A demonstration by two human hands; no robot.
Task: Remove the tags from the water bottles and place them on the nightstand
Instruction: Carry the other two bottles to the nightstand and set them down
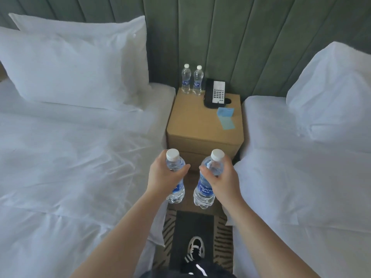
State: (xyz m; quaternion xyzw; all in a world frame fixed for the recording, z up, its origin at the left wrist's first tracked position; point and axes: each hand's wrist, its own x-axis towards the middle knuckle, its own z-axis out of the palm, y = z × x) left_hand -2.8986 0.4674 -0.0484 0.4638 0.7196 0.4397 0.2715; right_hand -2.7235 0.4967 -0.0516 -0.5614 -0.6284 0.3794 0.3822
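Between two beds, the table [202, 125] stood at 12 o'clock of both hands. Left fingers [181, 169] and right fingers [206, 171] each wrapped an upright bottle, left bottle [175, 177] and right bottle [207, 182]; equally near.

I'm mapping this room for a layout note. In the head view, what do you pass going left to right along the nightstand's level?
Left bed → nightstand → two bottles → phone → blue paper → right bed.
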